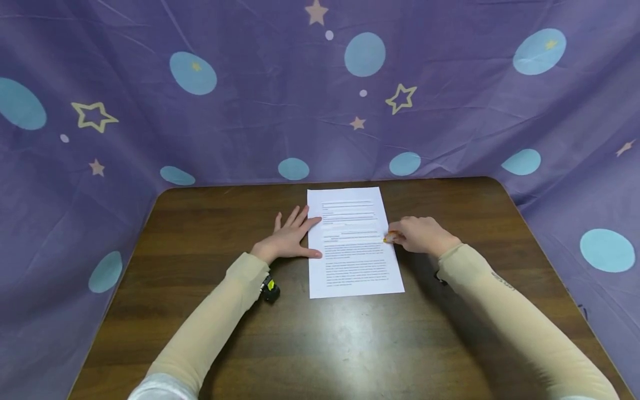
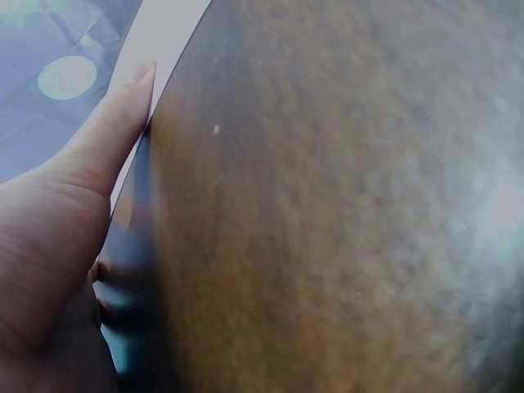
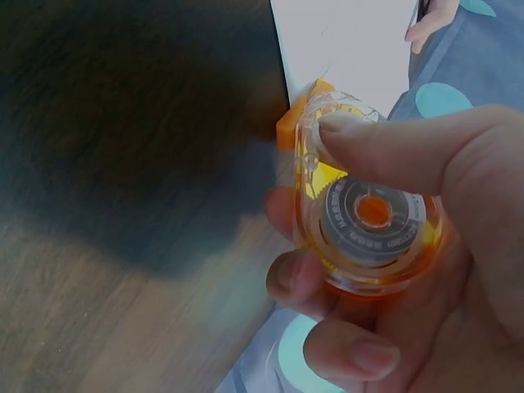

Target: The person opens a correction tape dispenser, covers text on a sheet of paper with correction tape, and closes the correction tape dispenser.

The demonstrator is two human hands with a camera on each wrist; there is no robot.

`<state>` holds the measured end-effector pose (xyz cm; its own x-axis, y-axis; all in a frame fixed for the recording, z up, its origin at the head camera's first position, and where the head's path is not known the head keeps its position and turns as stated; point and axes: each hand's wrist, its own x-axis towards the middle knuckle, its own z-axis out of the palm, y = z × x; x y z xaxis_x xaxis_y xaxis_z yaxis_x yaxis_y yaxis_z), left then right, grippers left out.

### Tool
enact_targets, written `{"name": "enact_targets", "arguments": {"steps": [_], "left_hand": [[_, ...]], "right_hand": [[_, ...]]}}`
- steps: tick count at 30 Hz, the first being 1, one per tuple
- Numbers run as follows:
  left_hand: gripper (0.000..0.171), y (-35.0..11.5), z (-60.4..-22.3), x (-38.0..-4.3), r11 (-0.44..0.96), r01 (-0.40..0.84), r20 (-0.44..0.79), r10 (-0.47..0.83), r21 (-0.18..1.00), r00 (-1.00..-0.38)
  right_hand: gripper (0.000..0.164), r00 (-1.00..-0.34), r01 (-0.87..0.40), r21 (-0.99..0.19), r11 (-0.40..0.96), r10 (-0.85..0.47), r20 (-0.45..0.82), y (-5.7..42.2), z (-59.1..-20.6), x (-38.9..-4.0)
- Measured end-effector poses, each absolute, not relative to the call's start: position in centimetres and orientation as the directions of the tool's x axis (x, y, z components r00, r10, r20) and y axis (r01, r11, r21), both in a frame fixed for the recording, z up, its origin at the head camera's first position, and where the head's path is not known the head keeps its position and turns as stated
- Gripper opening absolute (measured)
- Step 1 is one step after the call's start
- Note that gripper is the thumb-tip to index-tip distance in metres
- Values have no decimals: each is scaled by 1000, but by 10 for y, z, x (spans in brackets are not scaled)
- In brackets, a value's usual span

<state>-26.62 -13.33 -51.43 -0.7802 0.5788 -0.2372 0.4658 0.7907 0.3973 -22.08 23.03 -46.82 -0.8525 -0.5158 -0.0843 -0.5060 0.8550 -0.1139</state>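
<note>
A printed sheet of paper (image 1: 350, 272) lies flat on the table, with lines of text and several blank white strips among its upper lines. My left hand (image 1: 287, 239) rests with spread fingers at its left edge, thumb and fingertips on the margin. In the left wrist view the thumb (image 2: 123, 110) lies straight along the sheet. At the right edge of the sheet, my right hand (image 1: 420, 236) grips a correction tape dispenser (image 3: 372, 221). This has a clear case, a grey reel and an orange cap by its tip, which points at the page. The thumb presses its side.
The brown wooden table (image 1: 350, 344) extends around the sheet. A purple curtain (image 1: 260, 128) with stars and blue spots hangs behind it and at both sides. A dark wrist device (image 1: 270, 290) sits under the left sleeve's cuff.
</note>
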Motion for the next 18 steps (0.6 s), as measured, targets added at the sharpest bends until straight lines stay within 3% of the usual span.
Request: {"name": "enact_targets", "arguments": {"steps": [10, 18], "left_hand": [[103, -135, -511, -264, 788, 476, -229, 584, 391, -779], [103, -135, -515, -265, 786, 470, -230, 583, 400, -779]], "right_hand": [[15, -835, -544, -124, 830, -550, -27, 227, -457, -218], [11, -811, -564, -177, 807, -581, -66, 211, -457, -216]]}}
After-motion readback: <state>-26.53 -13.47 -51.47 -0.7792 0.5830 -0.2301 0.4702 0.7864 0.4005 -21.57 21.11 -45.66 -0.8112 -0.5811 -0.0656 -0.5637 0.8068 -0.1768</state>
